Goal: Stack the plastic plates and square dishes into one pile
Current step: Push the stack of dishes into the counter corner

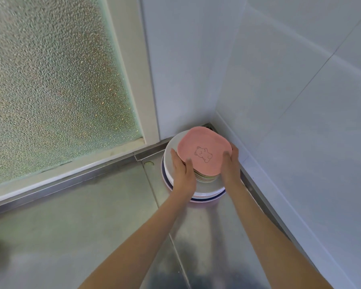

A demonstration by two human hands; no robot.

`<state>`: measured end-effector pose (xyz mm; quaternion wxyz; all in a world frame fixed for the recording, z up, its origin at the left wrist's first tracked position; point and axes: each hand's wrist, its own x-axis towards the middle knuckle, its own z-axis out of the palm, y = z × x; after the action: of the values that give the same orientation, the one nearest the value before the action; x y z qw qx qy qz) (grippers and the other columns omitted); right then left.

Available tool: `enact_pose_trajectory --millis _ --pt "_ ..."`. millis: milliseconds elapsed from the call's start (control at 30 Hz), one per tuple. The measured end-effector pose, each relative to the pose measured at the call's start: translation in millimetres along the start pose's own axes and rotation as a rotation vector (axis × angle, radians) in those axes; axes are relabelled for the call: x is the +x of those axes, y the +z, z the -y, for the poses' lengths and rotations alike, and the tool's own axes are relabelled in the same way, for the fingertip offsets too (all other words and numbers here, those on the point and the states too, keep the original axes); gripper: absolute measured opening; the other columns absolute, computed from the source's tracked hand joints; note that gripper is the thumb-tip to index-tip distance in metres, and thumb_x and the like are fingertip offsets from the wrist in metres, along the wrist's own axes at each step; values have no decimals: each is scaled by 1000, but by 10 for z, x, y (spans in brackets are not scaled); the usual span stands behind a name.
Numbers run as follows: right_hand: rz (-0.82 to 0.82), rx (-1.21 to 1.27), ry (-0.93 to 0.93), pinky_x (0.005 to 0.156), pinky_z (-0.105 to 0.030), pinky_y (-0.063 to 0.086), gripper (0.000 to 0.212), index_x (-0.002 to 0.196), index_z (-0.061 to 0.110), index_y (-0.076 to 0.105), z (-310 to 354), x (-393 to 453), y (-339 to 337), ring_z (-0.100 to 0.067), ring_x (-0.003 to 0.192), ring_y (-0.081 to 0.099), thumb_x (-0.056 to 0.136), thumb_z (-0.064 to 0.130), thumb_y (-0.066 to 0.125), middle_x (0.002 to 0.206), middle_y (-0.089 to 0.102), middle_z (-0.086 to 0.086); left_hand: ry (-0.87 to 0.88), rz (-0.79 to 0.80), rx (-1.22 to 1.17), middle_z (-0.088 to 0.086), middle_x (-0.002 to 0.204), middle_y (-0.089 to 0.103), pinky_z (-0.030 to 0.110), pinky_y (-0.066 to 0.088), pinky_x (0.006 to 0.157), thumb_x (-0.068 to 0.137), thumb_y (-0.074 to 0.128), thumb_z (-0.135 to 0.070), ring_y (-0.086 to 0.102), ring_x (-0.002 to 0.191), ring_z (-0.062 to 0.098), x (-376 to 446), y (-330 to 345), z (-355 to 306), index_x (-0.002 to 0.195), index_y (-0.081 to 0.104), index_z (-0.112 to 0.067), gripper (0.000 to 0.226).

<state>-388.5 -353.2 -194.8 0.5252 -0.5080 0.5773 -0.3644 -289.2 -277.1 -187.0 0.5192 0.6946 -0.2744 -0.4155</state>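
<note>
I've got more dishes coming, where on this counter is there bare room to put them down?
Bare steel counter lies left of the pile, along the window sill. It's crowded in the corner, where the pile and both hands sit against the wall.

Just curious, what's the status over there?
Left hand and right hand grip square dishes, pink on top. Round plates beneath. Nothing in the way.

The pile of plates (pixel 193 163) sits tight in the corner, hemmed by the tiled wall (pixel 300 122) on the right and the window frame (pixel 142 80) behind. Both hands already flank it. Bare steel worktop (pixel 71 222) opens to the left and toward the person, where only the forearms cross.
</note>
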Motion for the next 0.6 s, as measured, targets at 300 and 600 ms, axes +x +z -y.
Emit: enact_pose_trajectory --millis 300,600 --pt "-76 53 -59 67 -14 41 13 112 18 37 -42 -36 -42 -15 94 48 101 22 34 102 49 10 86 -6 38 3 158 14 20 15 110 100 27 -9 20 137 6 259 -196 -161 150 5 -11 55" --pt "10 -3 -82 73 -6 37 38 129 31 53 59 40 -28 -8 107 50 103 26 26 119 55 10 190 -25 281 5 146 42 34 29 113 99 27 -9 39 133 19 378 -262 -187 142 35 -17 44"
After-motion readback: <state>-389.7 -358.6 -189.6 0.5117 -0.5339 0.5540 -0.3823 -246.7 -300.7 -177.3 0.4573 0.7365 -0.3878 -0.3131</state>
